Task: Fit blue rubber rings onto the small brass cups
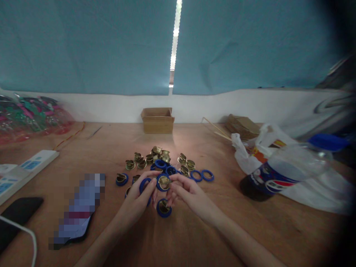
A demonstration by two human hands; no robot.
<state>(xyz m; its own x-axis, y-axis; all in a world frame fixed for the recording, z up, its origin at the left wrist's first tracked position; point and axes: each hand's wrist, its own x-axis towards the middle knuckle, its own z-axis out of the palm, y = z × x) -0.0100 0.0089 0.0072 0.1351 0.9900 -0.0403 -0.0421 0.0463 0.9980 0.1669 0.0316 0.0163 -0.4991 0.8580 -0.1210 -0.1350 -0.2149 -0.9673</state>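
Between my fingertips is a round brass-coloured metal piece in a blue ring point(163, 183), its raised flap facing up. My left hand point(140, 191) is closed on its left side, with another blue ring point(145, 184) showing by the thumb; whether that ring is held too, I cannot tell. My right hand point(187, 188) pinches the right side of the piece. Just below the hands lies a ringed brass piece point(164, 208) on the table. Loose brass pieces point(161, 152) and several blue rings point(207, 175) lie beyond the fingers.
A small open cardboard box point(158, 125) stands at the back by the wall. On the right are a tilted cola bottle point(283, 178) and a white plastic bag point(314, 193). At left lie a blurred-out phone point(80, 211), a dark flat object point(20, 215) and a power strip point(33, 167).
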